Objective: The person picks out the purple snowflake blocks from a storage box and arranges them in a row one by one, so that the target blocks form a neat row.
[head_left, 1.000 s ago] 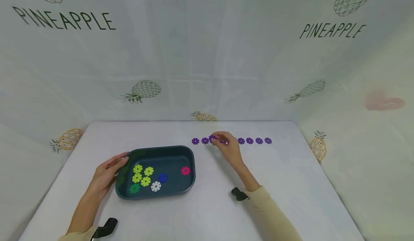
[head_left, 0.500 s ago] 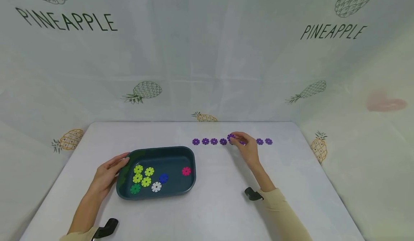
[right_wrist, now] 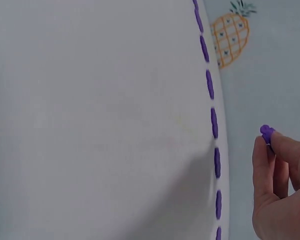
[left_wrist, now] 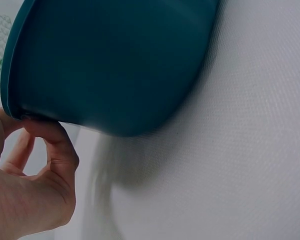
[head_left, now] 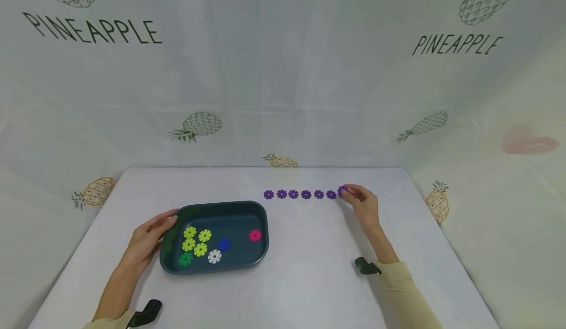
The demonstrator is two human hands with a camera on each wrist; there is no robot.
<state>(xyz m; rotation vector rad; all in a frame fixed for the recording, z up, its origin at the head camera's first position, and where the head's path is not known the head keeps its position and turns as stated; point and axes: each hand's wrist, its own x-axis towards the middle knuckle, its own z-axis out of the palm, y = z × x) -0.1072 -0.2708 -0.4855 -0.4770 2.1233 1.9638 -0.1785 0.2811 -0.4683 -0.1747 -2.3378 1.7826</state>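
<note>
My left hand (head_left: pixel 143 243) grips the left end of a dark teal tray (head_left: pixel 236 216), pinching its rim between thumb and fingers. In the tray lie flower-shaped plastic discs: several yellow-green (head_left: pixel 200 249), one green (head_left: pixel 185 259), one white (head_left: pixel 214 257), one blue (head_left: pixel 224 244), one pink (head_left: pixel 255 235). My right hand (head_left: pixel 363 208) pinches a purple flower disc (head_left: pixel 342 191) between thumb and fingertips, raised above the table. Left of that hand, several purple discs (head_left: pixel 306 194) lie in a straight row. The row's right end is hidden behind the hand.
The white table (head_left: pixel 300 280) ends at a pale curtain (head_left: pixel 283 73) printed with pineapples. In the right wrist view the purple row (right_wrist: pixel 214 123) runs near the table's far edge. Black wrist cameras (head_left: pixel 367 266) sit on both wrists.
My right hand has travelled right along the purple row, carrying the disc and uncovering discs it hid before. The left hand and tray stay in place.
</note>
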